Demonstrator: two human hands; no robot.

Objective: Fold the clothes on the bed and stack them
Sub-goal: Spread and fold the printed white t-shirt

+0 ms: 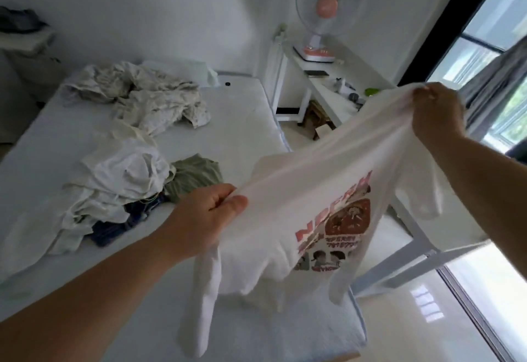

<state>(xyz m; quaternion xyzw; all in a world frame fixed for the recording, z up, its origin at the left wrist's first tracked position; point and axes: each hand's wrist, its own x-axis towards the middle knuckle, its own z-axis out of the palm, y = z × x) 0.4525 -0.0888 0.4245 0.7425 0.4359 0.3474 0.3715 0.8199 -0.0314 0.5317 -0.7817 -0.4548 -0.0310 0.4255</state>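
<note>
Above the bed (242,122), each hand's grip — left hand (211,213), right hand (436,113) — pinches a white printed T-shirt (328,190) stretched taut.

- White printed T-shirt (328,190): hanging stretched above the bed (242,122), left hand (211,213) and right hand (436,111) pinching its edge.
- Unfolded clothes pile (122,179): lying on the bed.
- Fan (325,19): standing on the table (322,88).
</note>
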